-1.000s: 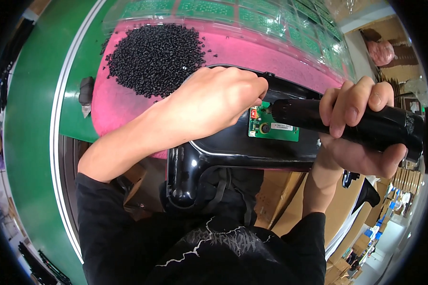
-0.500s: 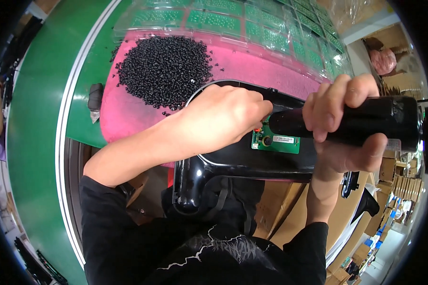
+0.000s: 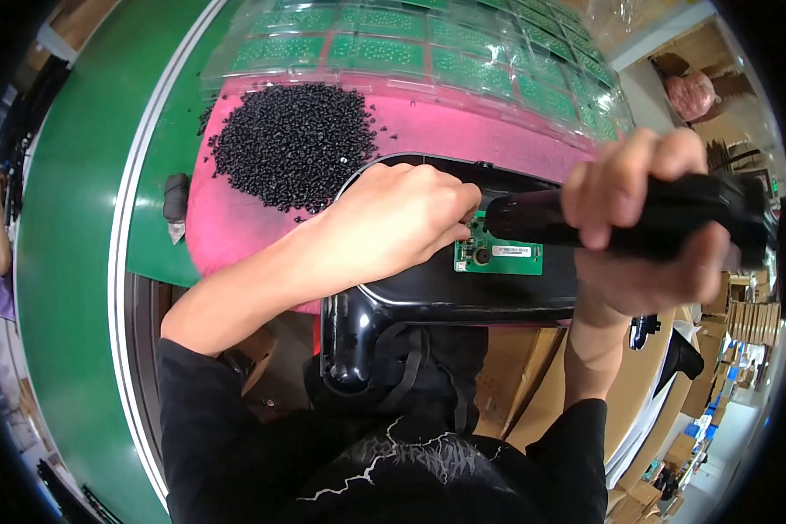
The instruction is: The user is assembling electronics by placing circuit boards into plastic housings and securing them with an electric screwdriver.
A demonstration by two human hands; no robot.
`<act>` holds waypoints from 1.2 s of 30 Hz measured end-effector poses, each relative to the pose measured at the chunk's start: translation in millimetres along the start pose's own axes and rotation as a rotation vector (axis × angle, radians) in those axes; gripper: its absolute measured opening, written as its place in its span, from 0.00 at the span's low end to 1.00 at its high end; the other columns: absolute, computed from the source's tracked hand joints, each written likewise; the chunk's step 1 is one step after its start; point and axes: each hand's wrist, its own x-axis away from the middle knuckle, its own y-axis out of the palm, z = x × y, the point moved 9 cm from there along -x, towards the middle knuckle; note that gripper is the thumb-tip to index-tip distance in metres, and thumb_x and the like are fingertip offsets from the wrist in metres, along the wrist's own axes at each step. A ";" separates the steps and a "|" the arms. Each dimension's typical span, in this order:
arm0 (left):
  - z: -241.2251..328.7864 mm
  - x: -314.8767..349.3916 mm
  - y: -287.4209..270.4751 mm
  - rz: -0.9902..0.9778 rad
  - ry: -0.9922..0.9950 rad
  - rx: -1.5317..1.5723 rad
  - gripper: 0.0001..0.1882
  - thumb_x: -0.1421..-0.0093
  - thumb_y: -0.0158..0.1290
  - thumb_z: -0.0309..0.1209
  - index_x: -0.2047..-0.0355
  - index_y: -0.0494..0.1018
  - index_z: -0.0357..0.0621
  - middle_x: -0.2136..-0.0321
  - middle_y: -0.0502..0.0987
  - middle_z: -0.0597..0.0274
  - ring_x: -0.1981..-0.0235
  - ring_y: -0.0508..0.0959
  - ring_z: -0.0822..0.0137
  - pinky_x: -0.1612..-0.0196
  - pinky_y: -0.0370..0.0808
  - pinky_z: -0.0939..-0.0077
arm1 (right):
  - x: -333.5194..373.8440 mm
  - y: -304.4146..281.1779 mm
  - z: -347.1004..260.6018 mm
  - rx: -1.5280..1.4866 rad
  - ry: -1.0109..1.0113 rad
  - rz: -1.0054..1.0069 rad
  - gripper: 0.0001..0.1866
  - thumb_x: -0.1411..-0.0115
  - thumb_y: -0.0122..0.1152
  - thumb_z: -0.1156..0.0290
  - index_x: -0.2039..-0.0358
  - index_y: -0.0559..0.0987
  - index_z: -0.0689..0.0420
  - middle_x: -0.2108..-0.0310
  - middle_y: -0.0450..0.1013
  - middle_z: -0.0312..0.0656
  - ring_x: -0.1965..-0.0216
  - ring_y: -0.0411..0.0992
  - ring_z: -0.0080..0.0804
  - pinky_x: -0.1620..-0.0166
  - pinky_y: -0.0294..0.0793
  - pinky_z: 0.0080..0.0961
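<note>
My right hand, blurred by motion, is wrapped round a thick black power screwdriver. The driver lies nearly level in the picture, its narrow end over the upper left corner of a small green circuit board. That board sits inside a glossy black plastic housing with a rounded arm toward me. At the same corner, my left hand has its fingers pinched together beside the driver's end. Whatever the fingertips hold is hidden, and so is the contact between driver and board.
A heap of small black screws lies on a pink mat beyond my left forearm. Clear plastic trays with green boards stand behind it. Left of the mat is a dark grey roll. Cardboard stands at lower right.
The whole view has shifted a little. My right hand and the driver's rear are now more blurred. A red-orange spot on the board beside my left fingertips no longer shows. Both hands keep their places at the board.
</note>
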 end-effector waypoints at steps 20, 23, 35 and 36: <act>18.5 -4.6 -11.8 0.134 0.210 0.092 0.10 0.47 0.62 0.26 0.65 0.75 0.39 0.73 0.78 0.56 0.72 0.80 0.54 0.70 0.76 0.65 | 16.1 -0.8 -49.9 0.035 -0.191 -0.013 0.27 0.48 0.66 0.48 0.60 0.68 0.54 0.73 0.69 0.31 0.82 0.66 0.16 0.75 0.68 0.16; 18.7 -4.2 -4.6 0.062 0.253 0.158 0.10 0.47 0.62 0.26 0.65 0.75 0.39 0.74 0.78 0.57 0.72 0.79 0.53 0.70 0.75 0.63 | 19.9 2.6 -44.9 0.022 -0.179 -0.005 0.27 0.49 0.67 0.49 0.60 0.67 0.54 0.73 0.70 0.32 0.82 0.67 0.16 0.75 0.69 0.15; 28.8 -1.3 -1.6 0.071 0.340 -0.027 0.12 0.48 0.61 0.26 0.64 0.72 0.38 0.73 0.76 0.57 0.71 0.78 0.54 0.72 0.74 0.63 | 24.0 -4.8 -51.8 -0.039 -0.211 0.071 0.28 0.52 0.68 0.50 0.60 0.68 0.55 0.72 0.71 0.32 0.81 0.69 0.16 0.75 0.69 0.13; 28.7 -1.5 -1.2 0.072 0.340 -0.027 0.12 0.48 0.61 0.26 0.64 0.72 0.38 0.73 0.76 0.57 0.71 0.78 0.54 0.72 0.74 0.63 | 24.0 -4.6 -51.6 -0.042 -0.201 0.072 0.28 0.52 0.68 0.50 0.60 0.68 0.55 0.72 0.71 0.32 0.81 0.69 0.16 0.75 0.70 0.13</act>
